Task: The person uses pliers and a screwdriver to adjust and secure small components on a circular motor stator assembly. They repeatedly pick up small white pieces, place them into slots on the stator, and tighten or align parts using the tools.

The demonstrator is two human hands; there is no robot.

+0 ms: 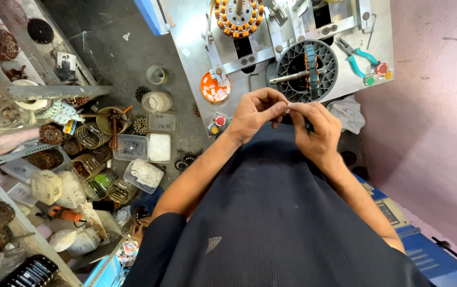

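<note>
My left hand [255, 112] and my right hand [316, 130] meet in front of my chest, fingertips pinched together on a tiny pale piece [288, 110] that is too small to make out. Just beyond them a grey ribbed plastic wheel [298, 66] sits on a metal shaft [296, 76] of the steel workbench machine [196, 48]. A copper-wound stator [239, 16] is mounted at the top of that machine.
Teal-handled pliers [360, 57] and coloured push buttons [381, 69] lie on the bench's right side, an orange dish [215, 86] on its left. On the floor at left stand plastic boxes [130, 147], jars [157, 101], wound coils [91, 135] and metal shelving [53, 91]. A pink wall [436, 106] is at right.
</note>
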